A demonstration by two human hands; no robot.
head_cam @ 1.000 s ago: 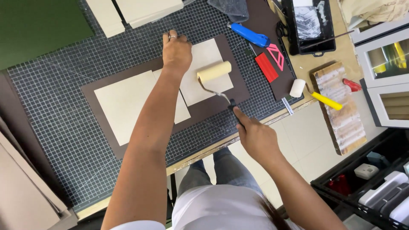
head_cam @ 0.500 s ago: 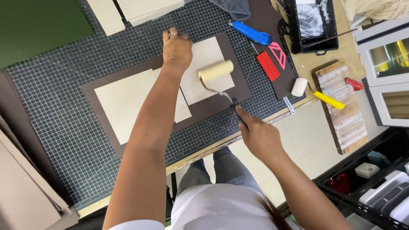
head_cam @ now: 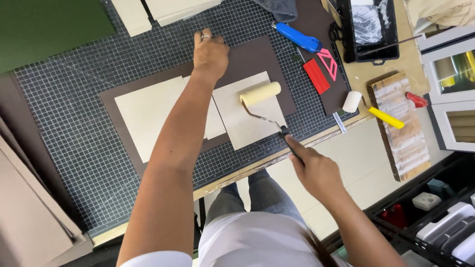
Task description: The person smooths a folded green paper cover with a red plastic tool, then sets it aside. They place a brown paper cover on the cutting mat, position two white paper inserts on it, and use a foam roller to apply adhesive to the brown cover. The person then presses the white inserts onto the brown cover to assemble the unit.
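A cream foam roller rests on the right-hand cream board, which lies on a dark brown sheet atop the gridded cutting mat on the desk. The right hand has its grip closed around the roller's black handle; the left hand presses flat on the brown sheet, fingers spread. A blue utility knife lies nearby.

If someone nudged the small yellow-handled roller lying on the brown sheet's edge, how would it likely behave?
The small roller would probably pivot rather than roll freely, since its yellow handle rests flat. It looks light, so a nudge could slide it toward the table edge.
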